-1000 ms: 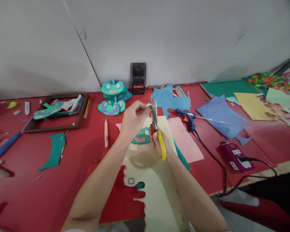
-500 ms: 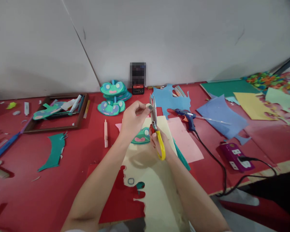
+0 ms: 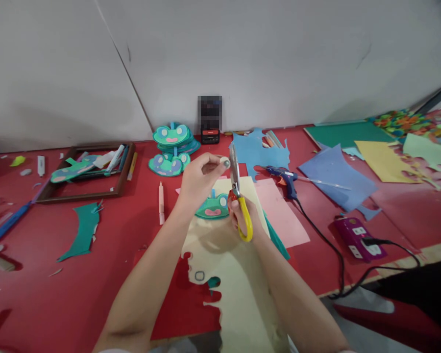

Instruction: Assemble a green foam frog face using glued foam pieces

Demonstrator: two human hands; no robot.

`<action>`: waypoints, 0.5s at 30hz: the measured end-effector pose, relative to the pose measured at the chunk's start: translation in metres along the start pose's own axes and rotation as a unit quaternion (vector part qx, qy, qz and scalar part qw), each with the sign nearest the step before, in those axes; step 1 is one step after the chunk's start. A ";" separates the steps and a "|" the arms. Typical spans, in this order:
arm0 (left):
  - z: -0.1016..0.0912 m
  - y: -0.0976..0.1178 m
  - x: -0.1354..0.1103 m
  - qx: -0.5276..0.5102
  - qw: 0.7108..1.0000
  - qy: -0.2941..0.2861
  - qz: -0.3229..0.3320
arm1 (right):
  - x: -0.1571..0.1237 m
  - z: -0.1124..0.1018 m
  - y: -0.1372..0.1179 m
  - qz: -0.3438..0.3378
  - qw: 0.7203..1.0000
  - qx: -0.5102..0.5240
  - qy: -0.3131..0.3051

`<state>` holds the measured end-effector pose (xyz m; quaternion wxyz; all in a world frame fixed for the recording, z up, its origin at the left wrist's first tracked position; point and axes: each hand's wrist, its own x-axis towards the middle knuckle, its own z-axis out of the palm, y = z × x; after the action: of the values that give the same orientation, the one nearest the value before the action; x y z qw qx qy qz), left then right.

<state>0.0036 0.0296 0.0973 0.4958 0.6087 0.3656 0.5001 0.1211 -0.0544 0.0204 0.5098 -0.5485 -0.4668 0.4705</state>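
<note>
My left hand (image 3: 197,182) is raised above the table, its fingertips pinched on a small pale round paper piece (image 3: 223,161). My right hand (image 3: 244,215) grips yellow-handled scissors (image 3: 238,196), blades pointing up just right of that piece. Under both hands lies a cream paper sheet (image 3: 235,279) with cut-out edges, and a green frog-face cutout (image 3: 212,208) rests on it below my left hand.
A stack of frog cutouts (image 3: 172,139) stands at the back by the wall. A wooden frame (image 3: 84,171) holds pens at left. A blue glue gun (image 3: 284,177) with its cable, a purple power strip (image 3: 358,238), pink paper (image 3: 282,211) and coloured sheets (image 3: 338,176) lie to the right.
My left hand has drawn slightly left, away from the scissor blades, with the small piece still pinched. The scissors have hardly moved.
</note>
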 end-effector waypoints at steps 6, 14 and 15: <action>-0.002 0.004 0.000 -0.014 0.999 0.023 -0.021 | 0.001 0.000 0.000 0.015 0.999 0.046 -0.001; -0.001 0.006 -0.001 -0.010 1.000 -0.002 -0.020 | 0.001 0.000 0.001 -0.018 0.999 0.037 -0.034; -0.001 0.006 -0.001 0.003 1.000 0.003 -0.012 | 0.002 0.001 0.001 -0.027 0.998 0.037 -0.035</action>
<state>0.0021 0.0275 0.1025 0.4992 0.6043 0.3754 0.4947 0.1208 -0.0526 0.0191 0.5255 -0.4993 -0.4815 0.4927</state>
